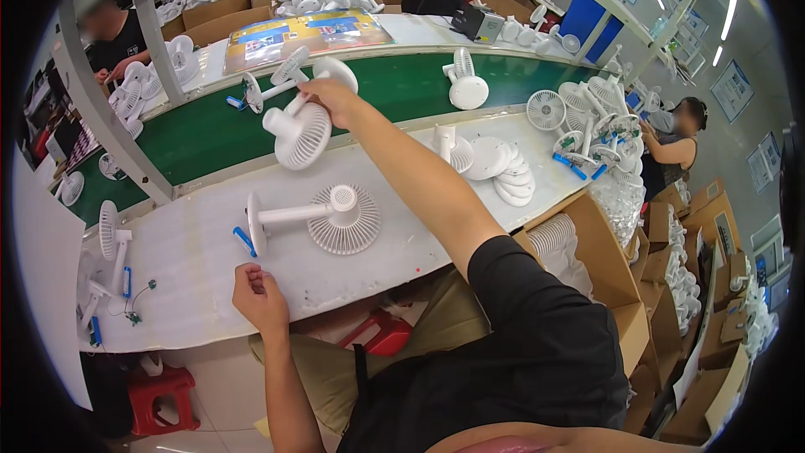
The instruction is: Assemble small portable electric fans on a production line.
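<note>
My right hand [332,101] is closed around the stem of a white desk fan [303,139], holding it over the near edge of the green conveyor belt [402,88]. Just beyond it, another white fan [285,75] lies on the belt with a blue battery [236,103] by its base. My left hand [260,295] rests near the table's front edge, fingers curled, with nothing visible in them. Close to it, a blue cylindrical battery [244,242] sits by the round base of a fan lying on its side [345,233].
White round covers [490,158] are stacked at the right, before a heap of fans [579,109]. Fans and circuit boards [132,317] lie at the left. A metal post [109,109] rises there. An open carton [616,285] stands by my right side; co-workers sit around.
</note>
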Demonstrator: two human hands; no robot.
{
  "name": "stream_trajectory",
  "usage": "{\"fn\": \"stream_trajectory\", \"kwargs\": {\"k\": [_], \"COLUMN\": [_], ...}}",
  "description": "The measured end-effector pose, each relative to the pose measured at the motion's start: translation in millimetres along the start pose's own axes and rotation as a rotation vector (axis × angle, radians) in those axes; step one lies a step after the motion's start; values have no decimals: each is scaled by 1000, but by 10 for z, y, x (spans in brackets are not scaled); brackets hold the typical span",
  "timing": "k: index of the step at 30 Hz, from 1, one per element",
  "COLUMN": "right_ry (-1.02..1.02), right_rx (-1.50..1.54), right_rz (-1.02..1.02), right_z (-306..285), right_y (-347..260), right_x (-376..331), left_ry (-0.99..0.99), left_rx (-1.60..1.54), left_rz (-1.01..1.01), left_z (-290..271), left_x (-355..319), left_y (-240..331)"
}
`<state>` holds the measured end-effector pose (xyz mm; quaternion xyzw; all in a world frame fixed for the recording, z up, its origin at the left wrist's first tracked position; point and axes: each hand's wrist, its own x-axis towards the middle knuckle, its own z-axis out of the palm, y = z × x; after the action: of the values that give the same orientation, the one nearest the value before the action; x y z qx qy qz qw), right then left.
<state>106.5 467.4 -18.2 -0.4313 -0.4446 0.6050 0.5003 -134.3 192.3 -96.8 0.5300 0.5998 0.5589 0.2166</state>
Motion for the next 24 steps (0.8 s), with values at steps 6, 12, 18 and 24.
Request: {"fn": "stream_trajectory", "kwargs": {"k": [6, 12, 18, 24], "right_ry": [68, -42, -434, -704], "right_rx": [-110, -391, 428, 406], "right_rz": [-415, -765, -405, -128], "right_z": [297, 758, 1429, 2151], "right_y": [-482, -758, -721, -55], "right_x": [-770, -2068, -3523, -3990], "left_ry": [15, 30, -94, 55], "left_rx": [43, -41, -629, -959], "left_rz": [92, 33, 217, -117], "left_z": [-18, -282, -943, -1783], "left_x": [-149, -455, -1287, -2036], "left_y": [78, 5, 784, 933]}}
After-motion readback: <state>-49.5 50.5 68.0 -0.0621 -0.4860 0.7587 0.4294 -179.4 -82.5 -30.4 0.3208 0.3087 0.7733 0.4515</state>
